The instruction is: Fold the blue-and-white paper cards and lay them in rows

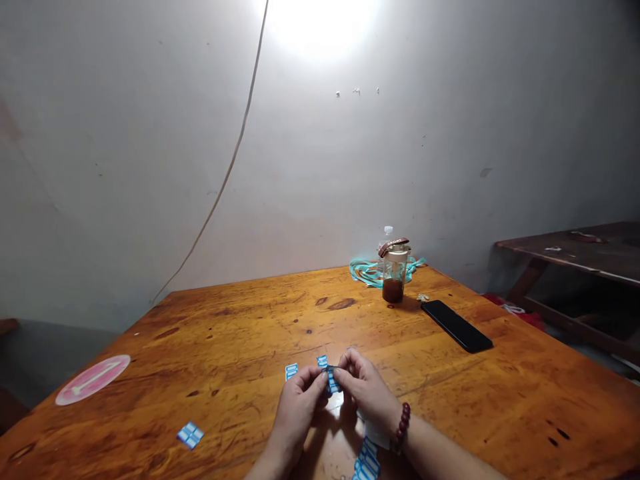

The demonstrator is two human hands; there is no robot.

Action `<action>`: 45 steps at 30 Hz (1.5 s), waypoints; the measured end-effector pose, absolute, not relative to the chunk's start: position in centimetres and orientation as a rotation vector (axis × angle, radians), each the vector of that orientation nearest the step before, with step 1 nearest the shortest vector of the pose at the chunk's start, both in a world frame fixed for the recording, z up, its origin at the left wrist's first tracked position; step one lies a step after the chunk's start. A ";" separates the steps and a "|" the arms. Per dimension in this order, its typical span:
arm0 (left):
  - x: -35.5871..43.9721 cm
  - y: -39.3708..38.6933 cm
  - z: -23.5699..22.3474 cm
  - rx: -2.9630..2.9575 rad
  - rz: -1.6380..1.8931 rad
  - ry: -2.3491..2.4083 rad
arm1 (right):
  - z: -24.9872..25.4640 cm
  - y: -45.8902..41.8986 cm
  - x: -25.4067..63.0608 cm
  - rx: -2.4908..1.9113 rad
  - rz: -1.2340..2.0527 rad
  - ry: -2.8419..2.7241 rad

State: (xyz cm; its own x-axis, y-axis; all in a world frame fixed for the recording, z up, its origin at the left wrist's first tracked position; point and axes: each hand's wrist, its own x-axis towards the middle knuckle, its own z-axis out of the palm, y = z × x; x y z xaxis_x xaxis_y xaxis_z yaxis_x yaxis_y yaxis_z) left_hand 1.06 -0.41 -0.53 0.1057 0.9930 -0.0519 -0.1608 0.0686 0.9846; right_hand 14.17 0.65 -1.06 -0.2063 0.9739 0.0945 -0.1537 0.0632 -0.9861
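My left hand (297,407) and my right hand (367,390) meet low at the centre of the orange wooden table (240,333), and both pinch a blue-and-white strip (331,382) between fingers and thumbs. Small blue-and-white pieces lie just beyond the fingers (291,371) (323,361). Another such piece (190,435) rests further left. A longer blue-and-white strip (367,460) lies below my right wrist, partly hidden by it. A dark beaded bracelet (403,427) circles my right wrist.
A black smartphone (456,325) lies face down or dark on the table's right. Near the back edge stand a jar of brown liquid (393,280) and a plastic bottle (385,241) on a teal cord (370,272). A round pink sticker (93,380) marks the left side. A dark wooden bench (570,252) stands at right.
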 end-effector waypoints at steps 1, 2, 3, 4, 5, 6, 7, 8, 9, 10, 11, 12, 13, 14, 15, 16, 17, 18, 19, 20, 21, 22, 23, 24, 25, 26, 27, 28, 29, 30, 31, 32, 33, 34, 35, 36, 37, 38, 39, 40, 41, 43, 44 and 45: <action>1.1 -0.5 -0.4 1.078 1.158 1.033 | -1.0 0.7 14.2 -0.926 1.361 -1.289; 1.1 -0.6 -0.2 1.069 1.152 1.027 | -1.0 0.7 14.3 -0.923 1.352 -1.293; 1.1 -0.7 0.0 1.065 1.145 1.024 | -0.9 0.8 14.4 -0.924 1.340 -1.299; 1.1 -0.7 0.2 1.064 1.137 1.022 | -0.8 0.9 14.5 -0.931 1.326 -1.308; 1.0 -0.8 0.4 1.064 1.131 1.022 | -0.7 0.9 14.7 -0.938 1.313 -1.320; 1.0 -0.9 0.5 1.062 1.127 1.024 | -0.5 0.9 14.8 -0.945 1.299 -1.332; 1.0 -0.9 0.5 1.056 1.127 1.026 | -0.4 0.9 14.8 -0.951 1.288 -1.345; 1.0 -0.9 0.5 1.048 1.129 1.029 | -0.3 0.9 14.9 -0.957 1.280 -1.361; 1.0 -0.9 0.5 1.040 1.131 1.035 | -0.2 0.8 15.0 -0.961 1.270 -1.382; 0.9 -0.8 0.4 1.033 1.131 1.041 | -0.1 0.7 15.1 -0.965 1.256 -1.409; 0.9 -0.8 0.2 1.036 1.128 1.046 | 0.0 0.7 15.1 -0.970 1.233 -1.442; 0.9 -0.7 0.1 1.053 1.125 1.048 | 0.0 0.6 15.2 -0.977 1.201 -1.478; 0.9 -0.7 -0.1 1.083 1.120 1.046 | 0.1 0.5 15.3 -0.985 1.165 -1.519; 0.9 -0.6 -0.2 1.125 1.116 1.042 | 0.2 0.5 15.3 -0.995 1.122 -1.560; 0.9 -0.6 -0.3 1.171 1.113 1.035 | 0.2 0.4 15.4 -1.007 1.082 -1.599; 0.9 -0.6 -0.3 1.218 1.108 1.028 | 0.3 0.4 15.5 -1.018 1.050 -1.635; 0.9 -0.6 -0.3 1.259 1.100 1.023 | 0.3 0.3 15.6 -1.026 1.026 -1.665; 0.9 -0.6 -0.3 1.288 1.090 1.021 | 0.4 0.3 15.7 -1.030 1.011 -1.689; 0.9 -0.7 -0.2 1.307 1.078 1.021 | 0.3 0.3 15.7 -1.029 1.003 -1.702; 0.9 -0.7 -0.1 1.315 1.067 1.022 | 0.3 0.4 15.7 -1.023 1.006 -1.699; 0.9 -0.8 -0.1 1.314 1.058 1.026 | 0.2 0.4 15.7 -1.017 1.024 -1.680; 0.9 -0.8 0.0 1.304 1.053 1.029 | 0.1 0.4 15.7 -1.012 1.056 -1.644; 1.0 -0.9 0.0 1.286 1.052 1.031 | -0.1 0.5 15.6 -1.008 1.098 -1.596; 1.0 -0.9 0.0 1.261 1.052 1.032 | -0.3 0.5 15.5 -1.005 1.143 -1.547; 1.0 -0.8 0.0 1.230 1.051 1.035 | -0.4 0.6 15.3 -1.004 1.181 -1.502; 1.0 -0.8 0.0 1.195 1.049 1.037 | -0.6 0.6 15.2 -1.002 1.206 -1.471; 1.0 -0.8 0.0 1.163 1.046 1.036 | -0.8 0.7 15.2 -0.999 1.216 -1.455; 1.0 -0.7 -0.1 1.137 1.047 1.030 | -0.9 0.7 15.1 -0.996 1.217 -1.451; 1.0 -0.6 -0.1 1.116 1.050 1.025 | -1.0 0.7 15.1 -0.993 1.218 -1.455; 1.0 -0.6 -0.2 1.099 1.057 1.021 | -1.1 0.7 15.1 -0.991 1.221 -1.462; 1.0 -0.5 -0.2 1.082 1.063 1.022 | -1.1 0.7 15.0 -0.988 1.228 -1.467; 1.1 -0.5 -0.2 1.067 1.069 1.026 | -1.1 0.7 15.0 -0.986 1.242 -1.469; 1.1 -0.5 -0.2 1.052 1.071 1.031 | -1.1 0.6 15.0 -0.984 1.254 -1.465; 1.2 -0.5 -0.2 1.041 1.064 1.032 | -1.0 0.6 14.9 -0.981 1.264 -1.457; 1.2 -0.6 -0.1 1.037 1.058 1.032 | -0.8 0.6 14.9 -0.978 1.268 -1.448; 1.2 -0.7 0.0 1.041 1.056 1.031 | -0.6 0.5 14.9 -0.975 1.270 -1.440; 1.2 -0.8 0.1 1.048 1.056 1.031 | -0.4 0.5 15.1 -0.974 1.274 -1.442; 1.2 -0.9 0.2 1.057 1.073 1.043 | -0.2 0.6 15.4 -0.977 1.277 -1.449; 1.1 -0.9 0.3 1.064 1.097 1.057 | 0.0 0.7 15.8 -0.978 1.293 -1.481; 1.0 -0.9 0.4 1.063 1.122 1.072 | 0.2 0.9 16.5 -0.991 1.318 -1.535; 0.8 -0.8 0.5 1.068 1.153 1.084 | 0.4 1.1 17.3 -1.012 1.327 -1.581; 0.4 -0.6 0.7 1.085 1.194 1.122 | 0.5 1.5 19.2 -1.083 1.310 -1.742; 0.2 -0.5 0.8 1.095 1.211 1.140 | 0.6 1.7 20.1 -1.126 1.309 -1.865; 0.0 -0.4 0.8 1.106 1.224 1.155 | 0.7 1.8 20.8 -1.162 1.304 -1.993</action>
